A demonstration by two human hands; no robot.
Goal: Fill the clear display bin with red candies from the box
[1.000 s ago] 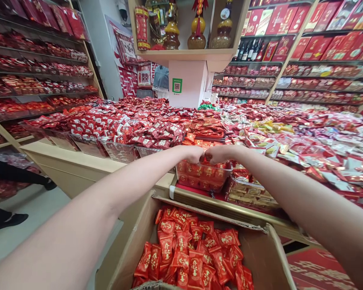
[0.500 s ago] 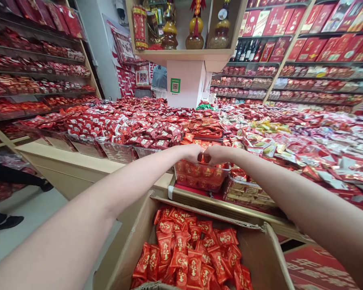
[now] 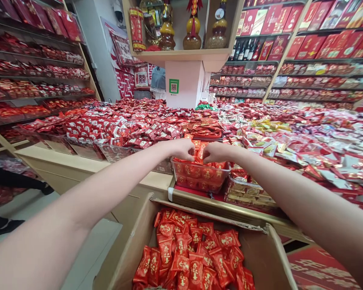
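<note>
A clear plastic bin (image 3: 199,177) stands at the counter's edge, with red-wrapped candies (image 3: 197,143) filling it to the top. Over its left side is my left hand (image 3: 184,149), fingers curved down and thumb apart, with no candy visible between them. My right hand (image 3: 216,152) curls over the right side, its fingertips closed against a red wrapper; the palm side is hidden. A narrow gap separates the hands. Below, closer to me, an open cardboard box (image 3: 269,249) holds many similar red candies with gold lettering (image 3: 181,245).
Another clear bin (image 3: 251,191) with gold-wrapped pieces adjoins on the right. Further bins (image 3: 113,153) of red packets line the counter to the left. A white pillar (image 3: 184,88) with a shelf rises behind. A person's legs (image 3: 15,181) show at the far left.
My hands have moved apart, the left one leftward, exposing candies between them. The view has shifted slightly.
</note>
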